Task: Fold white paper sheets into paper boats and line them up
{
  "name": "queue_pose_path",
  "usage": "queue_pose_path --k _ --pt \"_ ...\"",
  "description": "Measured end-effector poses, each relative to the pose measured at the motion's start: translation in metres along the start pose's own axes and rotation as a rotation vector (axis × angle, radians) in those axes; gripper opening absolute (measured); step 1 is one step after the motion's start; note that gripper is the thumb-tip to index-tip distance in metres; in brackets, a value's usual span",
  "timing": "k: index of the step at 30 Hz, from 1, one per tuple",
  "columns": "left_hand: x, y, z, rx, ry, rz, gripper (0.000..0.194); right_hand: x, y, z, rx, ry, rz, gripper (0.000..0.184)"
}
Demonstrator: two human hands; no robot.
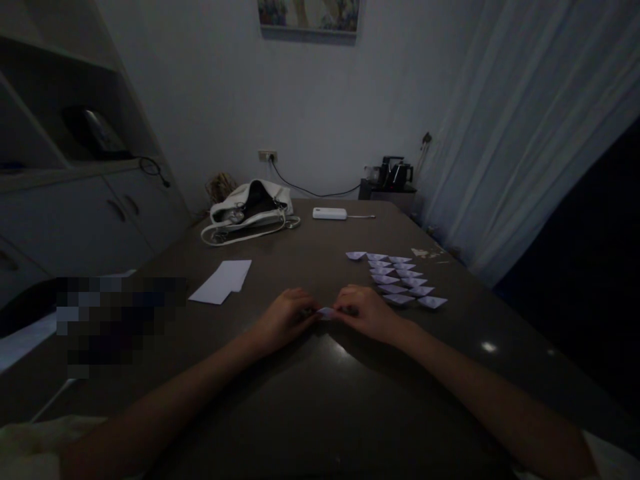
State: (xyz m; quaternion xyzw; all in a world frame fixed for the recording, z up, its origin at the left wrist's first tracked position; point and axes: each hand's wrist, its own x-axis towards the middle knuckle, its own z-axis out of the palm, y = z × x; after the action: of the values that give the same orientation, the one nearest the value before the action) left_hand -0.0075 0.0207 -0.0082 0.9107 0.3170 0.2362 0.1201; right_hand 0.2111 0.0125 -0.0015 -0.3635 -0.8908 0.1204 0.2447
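Observation:
Between my two hands, just above the dark table point(300, 400), is a small piece of folded white paper point(327, 312). My left hand point(290, 317) pinches its left end between thumb and fingers. The right end is pinched the same way by my right hand point(367, 310). Most of the paper is hidden behind the fingertips. Several folded paper boats point(399, 299) stand in rows on the table, beyond and to the right of my right hand. A stack of white paper sheets point(223, 281) lies beyond my left hand, to the left.
A white handbag point(253, 210) rests at the table's far left. Near the far edge lies a white power bank point(329, 213) with a short cable. Paper scraps point(426, 253) are at the right edge. Black kettles point(397, 175) stand on a cabinet behind.

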Motion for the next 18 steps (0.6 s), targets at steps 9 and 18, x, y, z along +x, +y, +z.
queue_pose_path --k 9,18 --pt "-0.002 0.002 -0.005 -0.022 -0.199 0.118 0.010 -0.002 -0.002 -0.004 -0.044 -0.219 -0.123 0.004" --pt "-0.002 0.003 -0.008 -0.167 -0.224 -0.005 0.015 -0.001 -0.002 -0.006 0.097 -0.261 0.014 0.006"
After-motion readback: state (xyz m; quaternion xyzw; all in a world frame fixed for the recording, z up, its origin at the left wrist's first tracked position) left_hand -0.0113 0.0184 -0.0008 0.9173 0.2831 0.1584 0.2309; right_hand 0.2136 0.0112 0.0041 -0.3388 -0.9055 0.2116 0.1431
